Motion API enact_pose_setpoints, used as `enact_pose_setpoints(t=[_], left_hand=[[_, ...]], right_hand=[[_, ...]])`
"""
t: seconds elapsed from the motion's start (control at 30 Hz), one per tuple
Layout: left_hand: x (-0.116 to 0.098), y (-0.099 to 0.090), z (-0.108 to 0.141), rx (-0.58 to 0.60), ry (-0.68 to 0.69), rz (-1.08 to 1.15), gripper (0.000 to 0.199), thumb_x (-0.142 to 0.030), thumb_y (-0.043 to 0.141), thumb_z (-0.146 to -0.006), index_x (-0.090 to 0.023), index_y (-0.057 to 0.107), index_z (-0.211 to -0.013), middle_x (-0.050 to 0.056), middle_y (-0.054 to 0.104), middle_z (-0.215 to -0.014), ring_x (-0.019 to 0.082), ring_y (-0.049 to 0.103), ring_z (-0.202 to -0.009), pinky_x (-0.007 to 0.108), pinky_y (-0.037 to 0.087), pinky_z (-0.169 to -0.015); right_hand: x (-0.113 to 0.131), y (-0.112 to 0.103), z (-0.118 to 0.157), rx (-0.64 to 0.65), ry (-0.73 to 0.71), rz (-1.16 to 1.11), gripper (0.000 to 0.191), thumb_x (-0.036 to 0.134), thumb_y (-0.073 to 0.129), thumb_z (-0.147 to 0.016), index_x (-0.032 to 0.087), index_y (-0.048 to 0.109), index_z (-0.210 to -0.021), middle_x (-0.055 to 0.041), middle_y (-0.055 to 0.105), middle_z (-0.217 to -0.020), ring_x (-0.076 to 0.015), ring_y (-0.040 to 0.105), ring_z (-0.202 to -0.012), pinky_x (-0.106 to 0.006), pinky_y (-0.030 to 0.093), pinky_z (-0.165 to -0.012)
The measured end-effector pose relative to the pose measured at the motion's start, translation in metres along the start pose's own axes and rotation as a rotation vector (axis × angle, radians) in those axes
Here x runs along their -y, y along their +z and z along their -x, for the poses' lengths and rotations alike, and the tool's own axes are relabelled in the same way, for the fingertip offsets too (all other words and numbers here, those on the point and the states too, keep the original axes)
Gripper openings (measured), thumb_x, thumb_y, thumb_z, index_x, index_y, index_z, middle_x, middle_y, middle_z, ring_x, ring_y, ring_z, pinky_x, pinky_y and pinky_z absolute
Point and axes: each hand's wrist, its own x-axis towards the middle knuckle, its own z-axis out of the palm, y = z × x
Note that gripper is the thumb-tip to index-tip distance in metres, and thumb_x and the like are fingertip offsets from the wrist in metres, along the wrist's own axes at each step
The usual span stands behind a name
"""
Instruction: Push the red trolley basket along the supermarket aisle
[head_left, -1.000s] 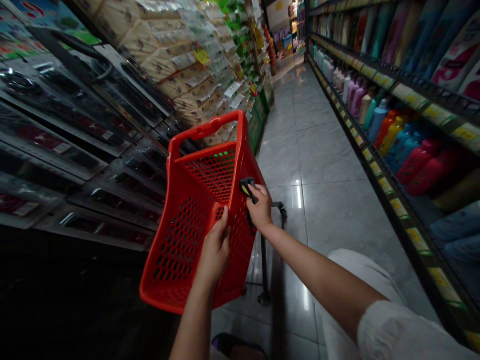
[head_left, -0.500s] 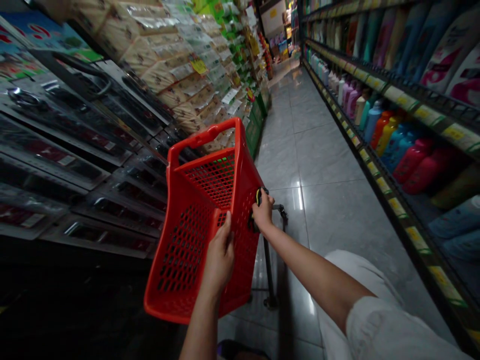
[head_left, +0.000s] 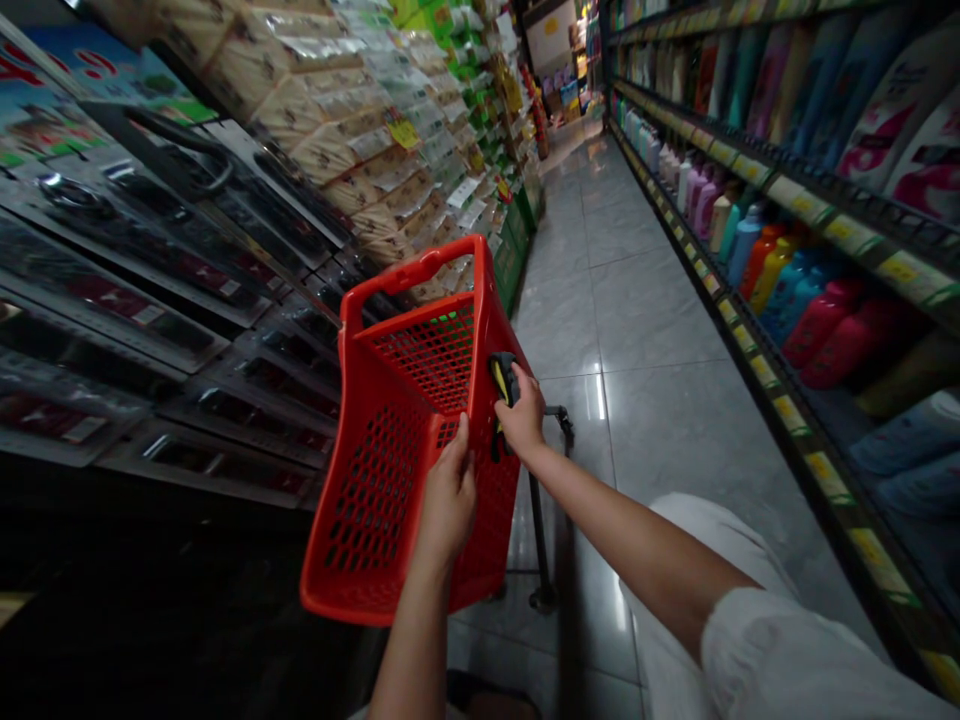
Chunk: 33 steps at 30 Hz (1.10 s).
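A red plastic shopping basket (head_left: 375, 490) with perforated walls and a tall handle stands tilted in front of me, its open mouth toward the left. My left hand (head_left: 448, 500) is closed over its near rim, thumb pointing up; the fingers are partly hidden. Beside the basket's right wall, my right hand (head_left: 523, 415) grips a black-and-yellow looped handle (head_left: 501, 378). Its lower part is hidden by the hand, and I cannot tell exactly what it belongs to. Below my right hand, a dark metal leg with a small wheel (head_left: 543, 598) rests on the floor.
Packaged goods hang on a rack (head_left: 150, 330) close at left, with stacked tissue packs (head_left: 330, 130) beyond. On the right, shelves (head_left: 832, 480) hold several coloured bottles (head_left: 780, 280). A grey tiled aisle (head_left: 645, 310) runs ahead between them.
My right hand has turned, and the black-and-yellow handle shows more, higher against the basket's wall. The basket and my left hand have shifted slightly right in view.
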Motion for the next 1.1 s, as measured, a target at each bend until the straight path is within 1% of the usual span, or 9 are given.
enact_pose_setpoints(t=[0.1, 0.23, 0.3, 0.47, 0.53, 0.77, 0.83, 1.0, 1.1], left_hand=[[-0.001, 0.003, -0.001, -0.002, -0.010, 0.002, 0.057, -0.018, 0.043, -0.093, -0.014, 0.042, -0.150, 0.011, 0.050, -0.150, 0.020, 0.045, -0.140, 0.035, 0.033, -0.118], [-0.004, 0.004, -0.001, -0.011, -0.031, 0.002, 0.057, -0.019, 0.042, -0.094, -0.012, 0.041, -0.150, 0.012, 0.051, -0.149, 0.020, 0.046, -0.140, 0.035, 0.034, -0.118], [-0.004, 0.004, -0.001, -0.014, -0.041, 0.004, 0.057, -0.019, 0.042, -0.094, -0.012, 0.041, -0.151, 0.012, 0.053, -0.148, 0.020, 0.048, -0.138, 0.036, 0.036, -0.117], [-0.002, 0.004, -0.007, -0.016, -0.039, 0.006, 0.057, -0.017, 0.042, -0.092, -0.012, 0.043, -0.149, 0.011, 0.052, -0.148, 0.019, 0.047, -0.139, 0.035, 0.034, -0.118], [-0.001, 0.005, -0.010, -0.016, -0.046, 0.027, 0.057, -0.017, 0.043, -0.092, -0.013, 0.044, -0.149, 0.010, 0.051, -0.149, 0.019, 0.046, -0.140, 0.035, 0.033, -0.118], [-0.001, 0.003, -0.012, -0.018, -0.086, 0.095, 0.057, -0.020, 0.044, -0.092, -0.016, 0.044, -0.149, 0.008, 0.047, -0.153, 0.018, 0.042, -0.143, 0.035, 0.029, -0.120], [0.001, 0.001, -0.011, -0.012, -0.080, 0.088, 0.057, -0.020, 0.045, -0.092, -0.017, 0.045, -0.149, 0.007, 0.050, -0.151, 0.018, 0.042, -0.143, 0.036, 0.028, -0.120], [0.007, -0.003, -0.011, -0.019, -0.091, 0.097, 0.057, -0.021, 0.045, -0.091, -0.016, 0.046, -0.148, 0.008, 0.052, -0.150, 0.020, 0.044, -0.142, 0.039, 0.029, -0.120], [0.006, -0.002, -0.012, -0.026, -0.102, 0.116, 0.057, -0.021, 0.045, -0.091, -0.016, 0.046, -0.148, 0.008, 0.049, -0.152, 0.020, 0.041, -0.143, 0.038, 0.028, -0.121]], right_hand=[[-0.001, -0.009, 0.010, 0.051, -0.066, 0.016, 0.061, 0.008, 0.053, -0.067, 0.018, 0.063, -0.126, -0.0100, 0.059, -0.124, -0.0225, 0.054, -0.120, -0.038, 0.041, -0.110], [-0.015, -0.013, 0.024, 0.043, 0.244, 0.141, 0.058, 0.002, 0.049, -0.063, 0.014, 0.068, -0.116, -0.0123, 0.061, -0.111, -0.0257, 0.057, -0.111, -0.041, 0.045, -0.103], [-0.011, -0.010, 0.026, 0.036, 0.303, 0.155, 0.056, 0.001, 0.049, -0.063, 0.013, 0.069, -0.114, -0.0119, 0.061, -0.106, -0.0258, 0.058, -0.107, -0.041, 0.046, -0.101], [0.021, -0.007, 0.031, 0.064, -0.045, -0.033, 0.062, 0.006, 0.052, -0.065, 0.020, 0.066, -0.123, -0.0079, 0.060, -0.114, -0.0217, 0.055, -0.114, -0.037, 0.042, -0.108], [0.022, -0.012, 0.037, 0.107, -0.102, -0.056, 0.062, 0.006, 0.052, -0.065, 0.020, 0.066, -0.123, -0.0080, 0.059, -0.118, -0.0214, 0.054, -0.117, -0.037, 0.041, -0.109], [-0.010, -0.020, 0.059, 0.152, 0.383, 0.141, 0.046, 0.002, 0.048, -0.060, 0.016, 0.072, -0.097, -0.0049, 0.057, -0.087, -0.0214, 0.056, -0.092, -0.036, 0.050, -0.093], [0.002, -0.014, 0.062, 0.133, 0.312, 0.114, 0.048, 0.002, 0.048, -0.062, 0.016, 0.071, -0.101, -0.0061, 0.057, -0.091, -0.0214, 0.056, -0.095, -0.035, 0.049, -0.095], [0.035, -0.012, 0.072, 0.192, -0.065, -0.054, 0.068, 0.003, 0.049, -0.066, 0.022, 0.061, -0.130, -0.0084, 0.053, -0.123, -0.0203, 0.051, -0.120, -0.034, 0.040, -0.110], [0.025, -0.019, 0.080, 0.219, -0.006, 0.003, 0.068, 0.000, 0.048, -0.064, 0.020, 0.063, -0.128, -0.0094, 0.051, -0.125, -0.0215, 0.050, -0.122, -0.036, 0.039, -0.111]])
